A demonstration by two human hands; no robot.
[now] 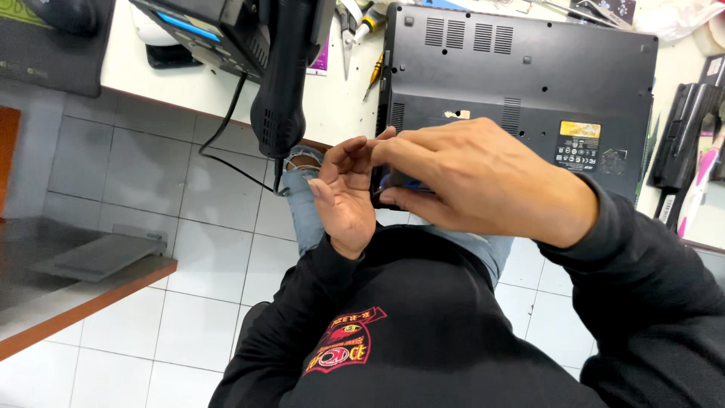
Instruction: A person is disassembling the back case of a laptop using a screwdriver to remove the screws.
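Observation:
A black laptop (529,68) lies bottom side up on a white table (151,68), its near edge just beyond my hands. My right hand (483,181) is closed around a small tool with a blue and black handle (400,183), held over the laptop's near left corner. My left hand (343,200) is turned palm up right beside it. Its fingers are bent, and the tips touch my right hand's fingers at the tool. The left palm shows nothing in it. The tool's tip is hidden between the two hands.
A black heat gun (283,75) hangs over the table edge with its cable (226,143) trailing down. A yellow-handled screwdriver (374,72) and pliers (347,30) lie left of the laptop. A black battery pack (680,136) lies at the right. A wood-edged shelf (83,295) juts out over the tiled floor.

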